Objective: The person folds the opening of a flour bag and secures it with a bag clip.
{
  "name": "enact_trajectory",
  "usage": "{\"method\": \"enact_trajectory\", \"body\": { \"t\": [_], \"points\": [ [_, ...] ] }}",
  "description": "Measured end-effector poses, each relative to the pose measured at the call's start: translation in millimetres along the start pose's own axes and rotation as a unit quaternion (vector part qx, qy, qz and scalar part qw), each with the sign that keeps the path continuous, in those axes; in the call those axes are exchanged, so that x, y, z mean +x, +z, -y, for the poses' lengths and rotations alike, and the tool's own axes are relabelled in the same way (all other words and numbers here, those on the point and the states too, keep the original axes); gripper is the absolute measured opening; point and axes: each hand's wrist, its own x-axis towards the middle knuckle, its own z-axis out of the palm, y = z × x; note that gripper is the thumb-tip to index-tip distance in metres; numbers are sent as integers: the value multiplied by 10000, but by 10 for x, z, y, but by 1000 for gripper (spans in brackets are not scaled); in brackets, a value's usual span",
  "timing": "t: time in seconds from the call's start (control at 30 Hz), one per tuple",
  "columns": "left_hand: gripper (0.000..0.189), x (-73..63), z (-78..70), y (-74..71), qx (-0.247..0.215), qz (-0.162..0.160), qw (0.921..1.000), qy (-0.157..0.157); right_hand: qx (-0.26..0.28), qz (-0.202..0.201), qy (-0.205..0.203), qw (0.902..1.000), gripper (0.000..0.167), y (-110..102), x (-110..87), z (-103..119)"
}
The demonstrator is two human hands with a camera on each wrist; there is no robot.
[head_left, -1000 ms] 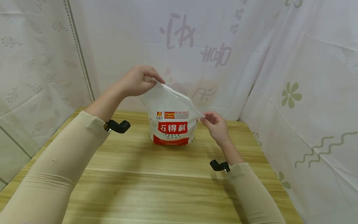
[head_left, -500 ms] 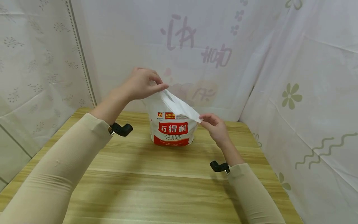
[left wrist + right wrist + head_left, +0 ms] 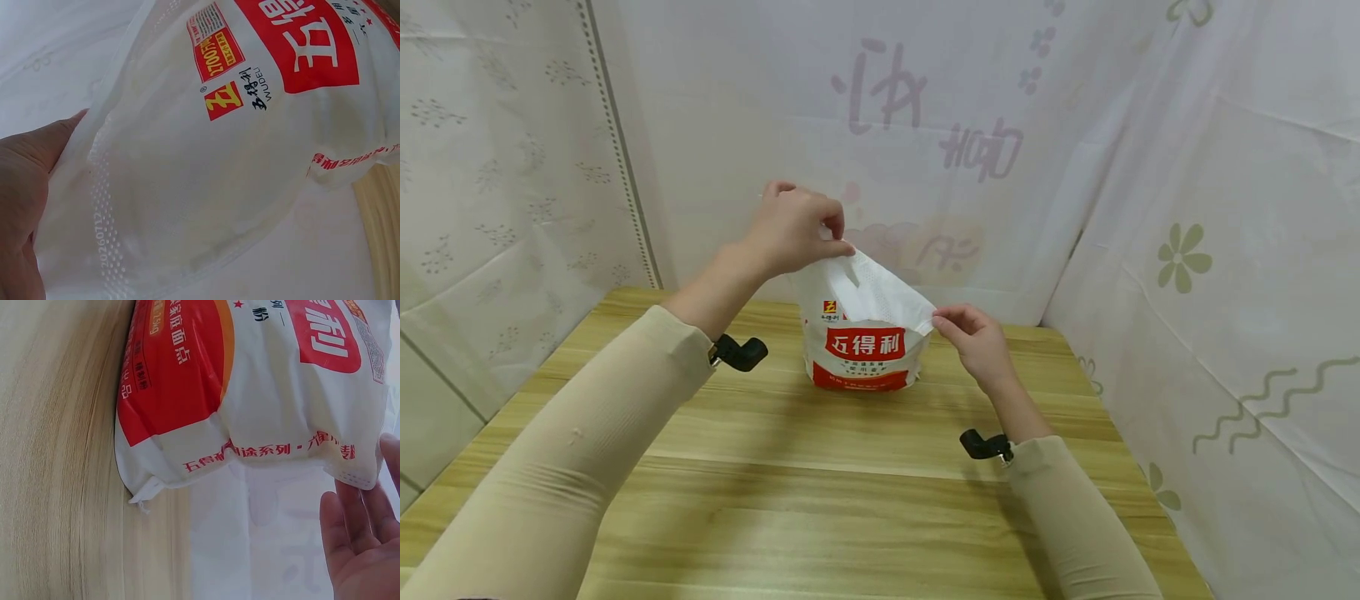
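Observation:
A white flour bag (image 3: 865,343) with red panels and printed lettering stands on the far part of the wooden table. My left hand (image 3: 797,229) pinches its top edge at the left corner, thumb in front. At the other end, my right hand (image 3: 977,342) pinches the top right corner between thumb and fingers. The top edge slopes down from left to right and is folded forward over part of the print. In the left wrist view, the bag's dotted seam (image 3: 103,206) runs beside the left thumb (image 3: 59,134). The right wrist view shows fingertips (image 3: 350,494) behind the bag's corner.
The wooden table (image 3: 820,508) stretches from the bag toward me. Pale printed curtains (image 3: 722,108) hang close behind it and along both sides. Black camera mounts (image 3: 741,353) sit at both wrists, by the beige sleeves.
The left hand has shifted slightly right and down, its thumb turning forward. The bag's top edge has folded over toward me, covering some print. The right hand stays nearly in place.

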Motion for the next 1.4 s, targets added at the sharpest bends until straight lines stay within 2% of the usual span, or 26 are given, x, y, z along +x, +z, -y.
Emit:
{"method": "enact_trajectory", "body": {
  "t": [0.13, 0.43, 0.7, 1.4],
  "points": [
    [29, 1, -6, 23, 29, 46, 10000, 31, -151, -82, 116, 9998, 35, 11, 6, 6],
    [35, 16, -28, 65, 584, 383, 9976, 14, -397, -20, 211, 9990, 41, 16, 39, -7],
    [17, 19, -46, 95, 487, 350, 9982, 71, -549, -69, 308, 9980, 39, 26, 52, 3],
    [12, -1, -90, 146, 390, 374, 9985, -90, -827, -349, 249, 9957, 30, 80, 80, -42]
  ]
}}
